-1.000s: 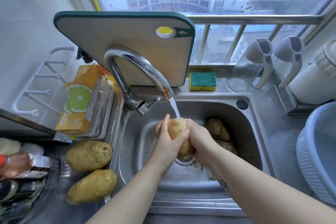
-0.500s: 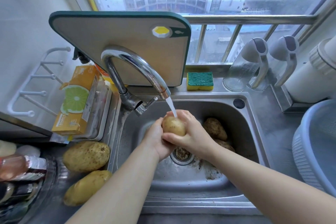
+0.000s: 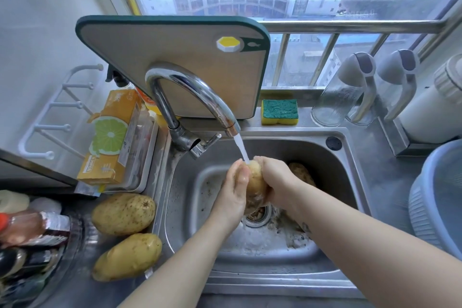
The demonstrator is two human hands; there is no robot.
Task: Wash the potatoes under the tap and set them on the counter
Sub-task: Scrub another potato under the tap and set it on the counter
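Over the steel sink [image 3: 350, 182], a wet potato [image 3: 255, 182] is clasped between my left hand [image 3: 235, 190] and my right hand [image 3: 277, 180], upright under the running stream from the chrome tap [image 3: 190, 87]. Another muddy potato [image 3: 301, 172] lies in the basin behind my right hand, mostly hidden. On the counter left of the sink rest two clean potatoes, one farther back [image 3: 123, 214] and one nearer me [image 3: 127, 256]. Dirt lies around the drain [image 3: 257, 216].
A cutting board [image 3: 175, 57] leans behind the tap. A sponge [image 3: 280, 111] sits on the sink's back ledge, glass jugs [image 3: 347, 92] to its right. A blue basin [image 3: 440, 197] is at the right, an orange box [image 3: 112, 137] and bottles [image 3: 27, 230] at the left.
The potato has been turned from lying sideways to standing upright between my palms. My right hand slid from on top of it to its right side, my left hand higher along its left.
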